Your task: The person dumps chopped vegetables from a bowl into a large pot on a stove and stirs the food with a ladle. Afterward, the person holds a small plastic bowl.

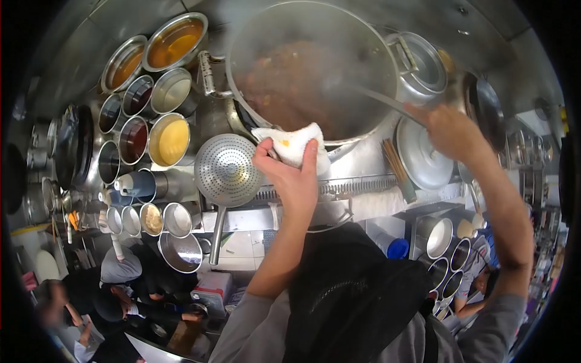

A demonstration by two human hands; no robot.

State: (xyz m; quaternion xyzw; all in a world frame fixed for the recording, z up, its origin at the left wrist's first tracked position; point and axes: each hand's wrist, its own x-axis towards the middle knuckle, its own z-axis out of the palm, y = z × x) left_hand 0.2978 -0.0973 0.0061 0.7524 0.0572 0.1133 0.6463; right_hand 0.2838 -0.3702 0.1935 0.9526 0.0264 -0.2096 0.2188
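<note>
A large steaming pot (239, 60) holds reddish-brown food, partly veiled by steam. My left hand (290, 172) grips a folded white cloth (299, 145) against the pot's near rim. On the right, my right hand (448, 130) is closed around the handle of a long metal utensil (384, 100), whose far end reaches into the pot and is hidden by steam. Just left of my left hand lies a round perforated strainer (227, 169), its handle pointing down.
Bowls of orange liquid (175, 42) and several metal containers, one with yellow contents (170, 139), stand left. A metal lid (423, 154) and a bundle of thin sticks (396, 166) are right. Other people (121, 302) are at lower left and lower right.
</note>
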